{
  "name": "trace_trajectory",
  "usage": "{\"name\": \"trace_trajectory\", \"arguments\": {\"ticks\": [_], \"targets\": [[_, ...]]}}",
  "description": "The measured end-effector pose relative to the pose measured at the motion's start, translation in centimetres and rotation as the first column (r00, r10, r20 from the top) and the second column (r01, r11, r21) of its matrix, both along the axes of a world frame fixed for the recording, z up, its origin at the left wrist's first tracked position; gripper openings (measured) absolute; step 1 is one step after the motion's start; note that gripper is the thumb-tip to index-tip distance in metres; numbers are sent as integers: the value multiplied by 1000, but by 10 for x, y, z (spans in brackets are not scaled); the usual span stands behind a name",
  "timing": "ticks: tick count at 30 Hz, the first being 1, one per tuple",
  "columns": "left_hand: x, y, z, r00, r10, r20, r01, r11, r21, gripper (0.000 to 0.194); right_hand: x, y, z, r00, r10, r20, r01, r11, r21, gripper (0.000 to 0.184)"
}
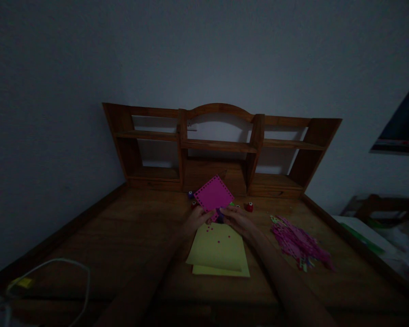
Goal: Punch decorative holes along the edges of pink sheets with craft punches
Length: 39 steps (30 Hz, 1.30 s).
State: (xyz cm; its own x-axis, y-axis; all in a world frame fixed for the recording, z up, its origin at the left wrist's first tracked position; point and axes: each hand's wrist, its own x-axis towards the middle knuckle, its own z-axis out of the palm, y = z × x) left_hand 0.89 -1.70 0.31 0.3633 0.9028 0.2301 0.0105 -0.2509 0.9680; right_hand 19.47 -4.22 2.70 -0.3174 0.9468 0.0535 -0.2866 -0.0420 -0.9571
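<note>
pink paper (214, 194) is pinched in the left hand's (196, 221) fingers, the right's (238, 220) gripping a purple punch (220, 215), over a wooden desk (122, 236) before a dim grey wall (204, 54).

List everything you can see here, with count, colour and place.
Square paper with punched edges: one, pink, held centre
Small gadget: one, purple, held centre
Paper sheets: at least two, yellow, desk front
Tiny dots: several, pink, on sheets
Rounded gadgets: several, red, purple, green, behind sheets
Strip pile: one, mostly pink, desk right
Wooden shelf unit: one, brown, desk back
Wooden desk: one, brown, centre
Cable: one, whitish, front left
Unclear object: one, yellow, front left
Wall: grey, behind
Far-right clutter: too dark to count
Left hand: one, bare, at paper
Right hand: one, bare, at purple gadget
</note>
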Motion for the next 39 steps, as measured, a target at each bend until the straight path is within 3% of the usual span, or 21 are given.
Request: {"name": "trace_trajectory", "arguments": {"ticks": [23, 39], "targets": [[1, -7, 6, 1000, -8, -8, 8, 1000, 3, 37, 1, 8, -13, 999, -7, -44, 6, 1000, -29, 32], [0, 0, -4, 998, -37, -50, 38, 999, 27, 36, 0, 6, -9, 1000, -24, 5, 23, 1000, 6, 32]]}}
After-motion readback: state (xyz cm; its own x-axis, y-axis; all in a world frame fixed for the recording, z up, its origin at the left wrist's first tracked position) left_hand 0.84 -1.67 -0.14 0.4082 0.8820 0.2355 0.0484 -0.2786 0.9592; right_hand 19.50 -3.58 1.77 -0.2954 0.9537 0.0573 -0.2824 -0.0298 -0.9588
